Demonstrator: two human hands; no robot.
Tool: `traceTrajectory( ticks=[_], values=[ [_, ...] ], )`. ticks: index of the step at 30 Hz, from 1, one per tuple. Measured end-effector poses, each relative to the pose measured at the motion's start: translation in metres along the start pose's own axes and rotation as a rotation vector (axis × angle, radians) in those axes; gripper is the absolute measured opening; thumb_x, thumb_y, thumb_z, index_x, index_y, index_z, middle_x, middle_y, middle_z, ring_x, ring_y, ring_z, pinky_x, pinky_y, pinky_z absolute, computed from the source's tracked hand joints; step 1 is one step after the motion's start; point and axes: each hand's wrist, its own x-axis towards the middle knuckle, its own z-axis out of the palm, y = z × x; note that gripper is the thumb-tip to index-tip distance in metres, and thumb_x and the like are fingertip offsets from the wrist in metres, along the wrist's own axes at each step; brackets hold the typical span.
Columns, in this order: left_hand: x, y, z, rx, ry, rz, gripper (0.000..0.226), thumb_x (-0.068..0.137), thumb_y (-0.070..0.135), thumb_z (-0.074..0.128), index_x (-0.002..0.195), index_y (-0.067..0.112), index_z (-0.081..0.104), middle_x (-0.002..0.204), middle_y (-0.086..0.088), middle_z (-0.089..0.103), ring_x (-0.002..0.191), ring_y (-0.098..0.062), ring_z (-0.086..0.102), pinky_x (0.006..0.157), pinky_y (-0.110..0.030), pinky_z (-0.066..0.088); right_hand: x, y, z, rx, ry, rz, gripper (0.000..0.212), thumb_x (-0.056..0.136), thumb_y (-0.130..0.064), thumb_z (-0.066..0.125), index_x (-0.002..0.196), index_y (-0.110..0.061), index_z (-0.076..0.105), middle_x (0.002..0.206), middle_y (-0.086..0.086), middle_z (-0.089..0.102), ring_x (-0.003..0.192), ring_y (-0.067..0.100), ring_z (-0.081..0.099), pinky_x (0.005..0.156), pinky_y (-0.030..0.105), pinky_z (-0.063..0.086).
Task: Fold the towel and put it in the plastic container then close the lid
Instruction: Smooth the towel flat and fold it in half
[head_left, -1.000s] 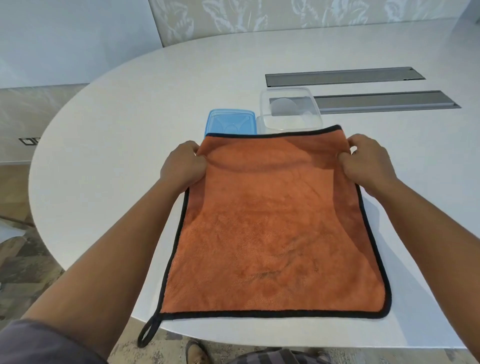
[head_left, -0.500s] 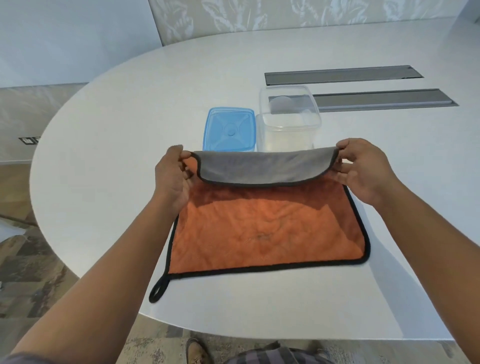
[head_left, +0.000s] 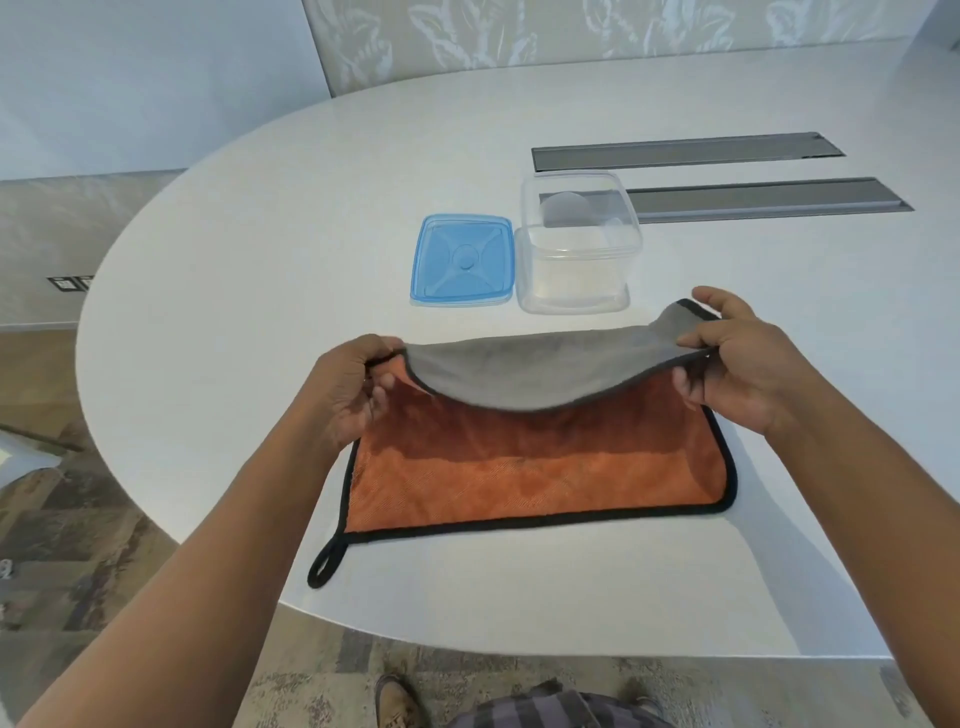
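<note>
- My left hand (head_left: 353, 387) pinches the towel (head_left: 540, 467) at its 9 o'clock corner; my right hand (head_left: 737, 358) pinches the 3 o'clock corner.
- The grey underside is folded toward me over the orange face, on the white table (head_left: 260, 249).
- At 12 o'clock, the empty plastic container (head_left: 576, 260); the blue lid (head_left: 462, 265) lies flat at its 9 o'clock.

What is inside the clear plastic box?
The clear box looks empty: its walls and floor show through, with no towel in it. The towel lies nearer on the table, held by both hands. The blue lid lies beside the box.
</note>
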Motion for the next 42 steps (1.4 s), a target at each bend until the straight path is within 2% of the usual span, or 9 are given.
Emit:
traceTrajectory(
  ticks=[2, 6, 10, 15, 18, 26, 31, 36, 42],
  values=[
    [-0.001, -0.005, -0.002, 0.011, 0.038, 0.028, 0.008, 0.086, 0.016, 0.074, 0.091, 0.011, 0.07, 0.065, -0.001, 0.067, 0.047, -0.008, 0.058, 0.04, -0.017, 0.049, -0.004, 0.002, -0.003, -0.036, -0.046, 0.015, 0.064, 0.083, 0.011, 0.046, 0.125, -0.034, 0.067, 0.13, 0.011, 0.056, 0.07, 0.023, 0.075, 0.056, 0.034, 0.055],
    [-0.003, -0.007, -0.006, 0.147, 0.043, 0.188, 0.01, 0.082, 0.012, 0.08, 0.082, 0.019, 0.073, 0.083, 0.004, 0.069, 0.08, -0.015, 0.06, 0.063, -0.03, 0.054, -0.01, -0.002, -0.006, 0.018, -0.126, -0.035, 0.069, 0.082, 0.013, 0.043, 0.127, -0.032, 0.069, 0.128, 0.008, 0.058, 0.079, 0.026, 0.078, 0.064, 0.041, 0.06],
    [-0.005, -0.003, -0.013, 0.22, -0.048, 0.24, 0.025, 0.089, -0.001, 0.068, 0.101, 0.017, 0.079, 0.106, -0.004, 0.073, 0.087, -0.018, 0.065, 0.067, -0.025, 0.058, -0.016, -0.008, -0.013, 0.063, -0.164, -0.08, 0.068, 0.08, 0.013, 0.042, 0.122, -0.028, 0.075, 0.127, 0.006, 0.058, 0.086, 0.023, 0.078, 0.068, 0.039, 0.061],
    [-0.008, -0.011, -0.021, 0.257, -0.126, 0.156, 0.025, 0.09, 0.003, 0.072, 0.113, 0.012, 0.073, 0.118, -0.012, 0.071, 0.083, -0.016, 0.069, 0.059, -0.024, 0.058, -0.019, 0.008, -0.027, -0.229, -0.112, 0.051, 0.027, 0.093, -0.008, 0.058, 0.099, -0.018, 0.082, 0.124, 0.006, 0.07, 0.089, 0.017, 0.073, 0.072, 0.041, 0.063],
    [-0.01, -0.021, -0.023, 0.328, -0.129, 0.162, 0.045, 0.082, 0.007, 0.082, 0.124, 0.011, 0.067, 0.121, -0.009, 0.065, 0.086, -0.018, 0.072, 0.061, -0.027, 0.058, -0.02, 0.016, -0.026, -0.417, -0.078, 0.036, 0.013, 0.095, -0.014, 0.069, 0.096, -0.021, 0.08, 0.113, 0.002, 0.075, 0.095, 0.017, 0.069, 0.069, 0.038, 0.059],
    [-0.019, -0.029, -0.033, 0.402, -0.119, 0.294, 0.06, 0.077, 0.005, 0.085, 0.132, 0.015, 0.064, 0.127, 0.002, 0.061, 0.103, -0.022, 0.069, 0.07, -0.031, 0.061, -0.022, 0.022, -0.023, -0.301, -0.004, -0.068, 0.048, 0.091, 0.011, 0.05, 0.112, -0.025, 0.073, 0.111, 0.0, 0.063, 0.058, 0.007, 0.064, 0.04, 0.024, 0.044],
    [-0.025, -0.033, -0.04, 0.431, -0.118, 0.291, 0.067, 0.077, 0.004, 0.085, 0.138, 0.014, 0.061, 0.135, 0.002, 0.058, 0.109, -0.02, 0.067, 0.075, -0.028, 0.06, -0.026, 0.032, -0.026, -0.392, 0.034, -0.014, 0.053, 0.089, 0.012, 0.043, 0.118, -0.025, 0.068, 0.114, 0.0, 0.057, 0.067, 0.017, 0.055, 0.039, 0.023, 0.042],
    [-0.025, -0.032, -0.048, 0.398, -0.139, 0.336, 0.068, 0.076, 0.001, 0.085, 0.138, 0.016, 0.061, 0.132, 0.016, 0.058, 0.103, 0.003, 0.068, 0.077, -0.016, 0.058, -0.024, 0.03, -0.035, -0.372, 0.06, -0.043, 0.055, 0.088, 0.012, 0.044, 0.122, -0.025, 0.066, 0.12, 0.004, 0.057, 0.063, 0.018, 0.052, 0.038, 0.023, 0.038],
    [-0.027, -0.044, -0.048, 0.546, -0.099, 0.33, 0.077, 0.077, 0.003, 0.086, 0.145, 0.019, 0.054, 0.131, 0.005, 0.06, 0.108, -0.01, 0.065, 0.087, -0.028, 0.055, -0.029, 0.044, -0.037, -0.656, 0.045, -0.013, 0.061, 0.091, -0.001, 0.057, 0.142, -0.033, 0.05, 0.129, -0.004, 0.056, 0.089, 0.02, 0.064, 0.056, 0.032, 0.05]
  ],
)
